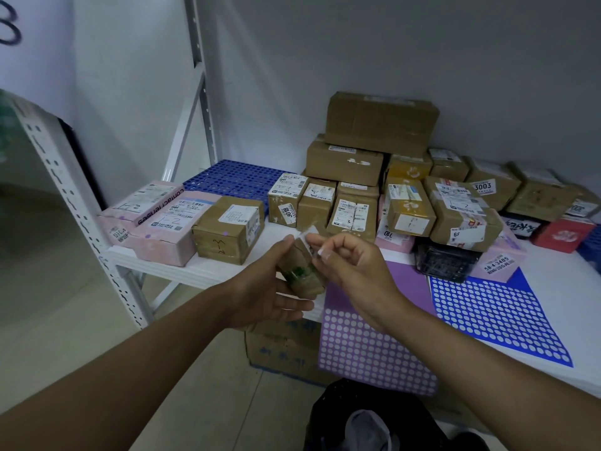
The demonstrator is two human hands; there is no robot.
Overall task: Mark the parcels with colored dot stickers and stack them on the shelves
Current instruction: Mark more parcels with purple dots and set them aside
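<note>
Cradled a small brown parcel [300,271] in the left hand [270,288], just off the shelf's [211,271] front edge. Pinched at its top corner with the right hand [344,258]. Best pressed flat, clear of the label. Purple sticker sheet [367,346] close below.

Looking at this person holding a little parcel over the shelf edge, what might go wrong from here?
1. The small parcel is held in the left hand beyond the shelf edge, above the floor; if the grip slips while the right hand works at its top, it may fall.
2. The purple sticker sheet overhangs the shelf front and might slide off if nudged.
</note>
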